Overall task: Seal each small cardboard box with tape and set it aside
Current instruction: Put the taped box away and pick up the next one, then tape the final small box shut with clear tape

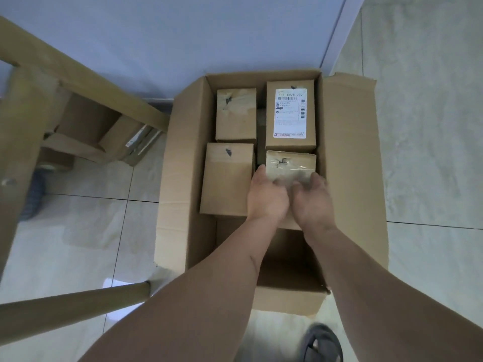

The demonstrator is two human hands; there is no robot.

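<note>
Inside the large open carton (347, 158) on the tiled floor (431, 126), at its right wall and behind the empty near end, lies the taped small box (290, 163) now being handled. Its long axis runs near to far, with the clear-taped top face turned upward and its far end touching the labelled box (290, 113). Both hands are on its near half: the left hand (266, 194) rests on the left top edge and the right hand (313, 199) on the right, fingers curved over the box; motion blur hides how tightly they close, so the grip cannot be told with certainty.

Contents of the carton: four small boxes in two columns. Far left, a taped box (236, 114); near left, a plain box (226, 178) with a dark mark near its far edge; far right, the labelled box, white shipping label upward; near right, the handled box. All four lie lengthwise, near to far.

Left of the carton stands a wooden chair frame (28, 105), with more cardboard (86, 126) beneath it. A dark slipper (322, 344) shows at the near edge.
</note>
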